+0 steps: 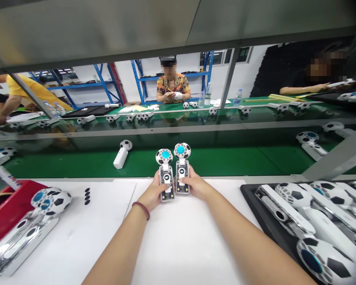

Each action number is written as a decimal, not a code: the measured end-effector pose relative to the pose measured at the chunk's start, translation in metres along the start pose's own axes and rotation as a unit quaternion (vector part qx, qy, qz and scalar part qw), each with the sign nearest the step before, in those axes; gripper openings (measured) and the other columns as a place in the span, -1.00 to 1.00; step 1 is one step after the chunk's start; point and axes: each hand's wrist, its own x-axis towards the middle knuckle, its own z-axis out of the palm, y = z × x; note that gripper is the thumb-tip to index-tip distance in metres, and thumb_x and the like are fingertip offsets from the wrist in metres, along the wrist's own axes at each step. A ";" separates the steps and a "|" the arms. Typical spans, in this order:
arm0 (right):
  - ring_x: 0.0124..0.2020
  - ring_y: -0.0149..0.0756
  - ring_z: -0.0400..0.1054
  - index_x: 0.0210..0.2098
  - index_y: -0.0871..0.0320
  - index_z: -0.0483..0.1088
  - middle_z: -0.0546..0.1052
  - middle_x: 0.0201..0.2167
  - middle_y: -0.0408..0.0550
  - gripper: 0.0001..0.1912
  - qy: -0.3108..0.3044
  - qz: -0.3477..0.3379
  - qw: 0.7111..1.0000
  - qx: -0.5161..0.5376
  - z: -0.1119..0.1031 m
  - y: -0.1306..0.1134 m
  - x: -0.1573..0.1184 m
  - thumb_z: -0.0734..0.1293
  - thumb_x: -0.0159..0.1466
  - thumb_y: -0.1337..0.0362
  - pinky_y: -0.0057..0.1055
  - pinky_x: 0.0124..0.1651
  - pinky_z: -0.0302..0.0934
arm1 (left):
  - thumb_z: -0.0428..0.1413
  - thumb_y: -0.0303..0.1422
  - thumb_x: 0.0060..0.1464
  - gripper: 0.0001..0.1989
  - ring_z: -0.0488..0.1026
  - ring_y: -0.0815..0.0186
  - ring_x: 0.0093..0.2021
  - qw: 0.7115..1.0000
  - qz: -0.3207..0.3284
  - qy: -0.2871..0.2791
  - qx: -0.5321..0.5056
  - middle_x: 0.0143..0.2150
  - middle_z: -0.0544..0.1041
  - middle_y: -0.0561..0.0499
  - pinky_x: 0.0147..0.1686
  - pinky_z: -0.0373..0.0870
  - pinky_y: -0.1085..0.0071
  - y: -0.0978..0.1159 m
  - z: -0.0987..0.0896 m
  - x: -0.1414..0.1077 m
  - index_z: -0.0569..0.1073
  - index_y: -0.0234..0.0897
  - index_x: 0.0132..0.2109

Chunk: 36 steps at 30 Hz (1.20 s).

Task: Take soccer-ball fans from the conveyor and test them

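Two handheld fans with soccer-ball heads are held upright side by side above the front edge of the green conveyor belt. My left hand [152,192] is closed round the left handheld fan [165,157], its thumb on the white strip of the clear handle. Slightly higher, my right hand [195,184] grips the right handheld fan [182,151], thumb likewise on the front strip. Both fans have turquoise centres, and a small round display is lit on each handle. My fingers behind the handles are hidden. White paper [180,245] covers the bench below.
A black tray [249,209] of several fans lies at right. On the left are a red bin [20,194], more fans [26,233] and black discs [87,196]. One fan [122,154] lies on the green belt [148,152]. Co-workers sit beyond; a metal shelf hangs overhead.
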 end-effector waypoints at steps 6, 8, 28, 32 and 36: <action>-0.26 -0.22 0.36 0.04 -0.02 0.02 0.39 -0.28 -0.17 -0.20 -0.006 0.010 1.000 0.006 -0.002 -0.001 0.001 0.41 -0.14 0.42 -0.24 -0.23 0.30 | 0.16 -0.54 -0.17 -0.34 0.40 0.21 -0.13 1.000 -0.003 -0.008 0.007 -0.12 0.42 -0.01 -0.18 0.36 0.34 -0.002 -0.004 0.002 0.13 -0.13 0.10; -0.27 -0.20 0.37 0.04 -0.01 0.02 0.39 -0.27 -0.15 -0.20 -0.004 0.011 1.000 0.005 -0.002 -0.001 0.001 0.40 -0.14 0.41 -0.23 -0.26 0.31 | 0.17 -0.54 -0.17 -0.33 0.40 0.22 -0.12 1.000 -0.005 -0.010 0.008 -0.12 0.42 0.00 -0.18 0.35 0.36 -0.003 -0.005 0.002 0.12 -0.13 0.10; -0.35 -0.33 0.34 0.01 -0.02 0.03 0.37 -0.35 -0.21 -0.27 -0.008 -0.015 0.999 -0.048 0.009 -0.019 0.004 0.38 -0.11 0.38 -0.31 -0.27 0.29 | 0.22 -0.45 -0.18 -0.26 0.42 0.29 -0.26 0.997 0.060 0.035 0.017 -0.21 0.40 0.02 -0.26 0.39 0.35 0.022 0.012 -0.008 0.05 -0.14 0.12; -0.30 -0.31 0.35 -0.03 -0.01 0.07 0.40 -0.31 -0.17 -0.35 -0.095 -0.084 0.990 -0.059 0.037 -0.062 -0.007 0.40 -0.06 0.34 -0.28 -0.21 0.29 | 0.26 -0.35 -0.17 -0.29 0.42 0.29 -0.30 0.985 0.167 -0.010 0.038 -0.25 0.41 0.01 -0.30 0.40 0.35 0.063 0.037 -0.020 0.06 -0.15 0.09; -0.19 -0.26 0.35 -0.08 -0.01 0.18 0.40 -0.17 -0.12 -0.45 -0.123 -0.186 0.972 -0.069 0.065 -0.109 -0.031 0.42 -0.03 0.27 -0.24 -0.14 0.29 | 0.26 -0.26 -0.15 -0.48 0.44 0.27 -0.27 0.956 0.291 -0.045 -0.001 -0.18 0.42 0.01 -0.27 0.42 0.31 0.107 0.073 -0.037 0.21 -0.14 -0.06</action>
